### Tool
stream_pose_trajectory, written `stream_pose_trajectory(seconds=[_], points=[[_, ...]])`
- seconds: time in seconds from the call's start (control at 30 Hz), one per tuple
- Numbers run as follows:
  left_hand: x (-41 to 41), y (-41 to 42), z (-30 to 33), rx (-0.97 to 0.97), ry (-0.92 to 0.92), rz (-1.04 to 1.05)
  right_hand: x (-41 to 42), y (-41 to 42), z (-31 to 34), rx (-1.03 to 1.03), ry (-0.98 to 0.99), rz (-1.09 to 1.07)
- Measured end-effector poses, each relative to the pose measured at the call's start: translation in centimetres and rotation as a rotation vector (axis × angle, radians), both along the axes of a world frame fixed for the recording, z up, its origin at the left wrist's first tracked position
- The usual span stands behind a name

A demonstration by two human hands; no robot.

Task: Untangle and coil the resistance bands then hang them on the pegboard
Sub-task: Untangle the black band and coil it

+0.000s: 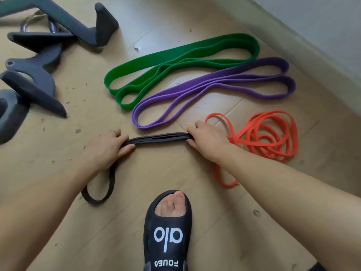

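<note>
Here the black band (pixel 158 138) lay folded in several strands on the floor (pixel 97 122), its long axis running left to right between both hands. The left hand (pixel 106 147) pinched one end, the right hand (pixel 203 137) the other, each grip closed on it; a loose loop trailed below the left wrist. A black slipper (pixel 168 231) read "alo" and "FOUEA".

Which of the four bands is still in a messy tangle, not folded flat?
The orange band, beside the right hand. Its thin loops cross in a heap; the others lie folded.
</note>
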State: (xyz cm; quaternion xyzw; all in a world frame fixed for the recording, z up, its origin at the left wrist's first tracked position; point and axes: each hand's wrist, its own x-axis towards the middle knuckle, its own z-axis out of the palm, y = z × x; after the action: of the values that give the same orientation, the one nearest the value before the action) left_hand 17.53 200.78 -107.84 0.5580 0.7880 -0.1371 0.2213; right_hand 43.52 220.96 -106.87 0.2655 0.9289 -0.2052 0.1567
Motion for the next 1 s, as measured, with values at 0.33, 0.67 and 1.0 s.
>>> stream_pose_trajectory(seconds=[0.33,0.67,1.0], points=[[0.1,-1.9,-0.1,0.149,0.164,-0.02,1.4,-0.2,-1.3,0.251,0.059,0.005],[-1.3,-3.7,0.9,0.211,0.042,0.158,2.4,-1.3,-0.3,0.182,0.122,-0.014],[-1.9,-3.1,1.3,0.157,0.141,0.283,3.6,-2.5,-0.8,0.224,0.144,0.018]])
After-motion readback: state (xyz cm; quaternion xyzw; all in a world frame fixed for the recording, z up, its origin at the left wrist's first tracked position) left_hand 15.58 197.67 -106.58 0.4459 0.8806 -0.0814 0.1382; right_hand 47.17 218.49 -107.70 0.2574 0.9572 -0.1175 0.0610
